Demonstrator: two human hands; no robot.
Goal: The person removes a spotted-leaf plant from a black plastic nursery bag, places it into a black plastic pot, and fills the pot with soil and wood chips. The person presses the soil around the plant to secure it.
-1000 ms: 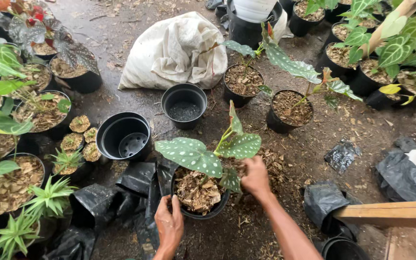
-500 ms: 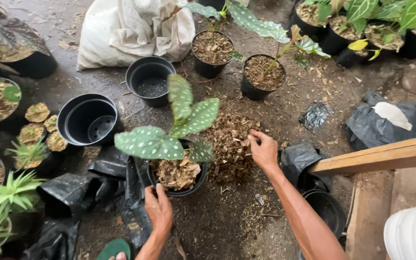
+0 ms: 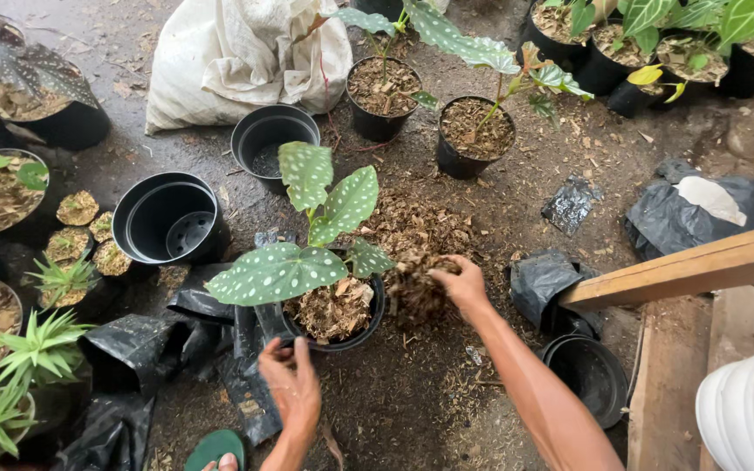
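Observation:
A spotted-leaf plant (image 3: pixel 307 218) stands in a black pot (image 3: pixel 368 327) filled with brown bark mix, low in the middle of the head view. My left hand (image 3: pixel 291 388) grips the pot's near rim. My right hand (image 3: pixel 455 281) is closed around a handful of brown potting mix (image 3: pixel 414 292), just right of the pot, with bits falling from it. A loose heap of the same mix (image 3: pixel 416 227) lies on the ground behind my right hand.
Two empty black pots (image 3: pixel 167 218) (image 3: pixel 268 144) sit to the left and behind. A white sack (image 3: pixel 246 57) lies at the back. Filled pots (image 3: pixel 473 131) stand beyond, black plastic bags (image 3: pixel 133 366) to the left, a wooden plank (image 3: pixel 682 266) to the right.
My right hand has come from the heap toward the pot, now closed on a handful of mix. The view has shifted slightly; my left hand stays on the rim.

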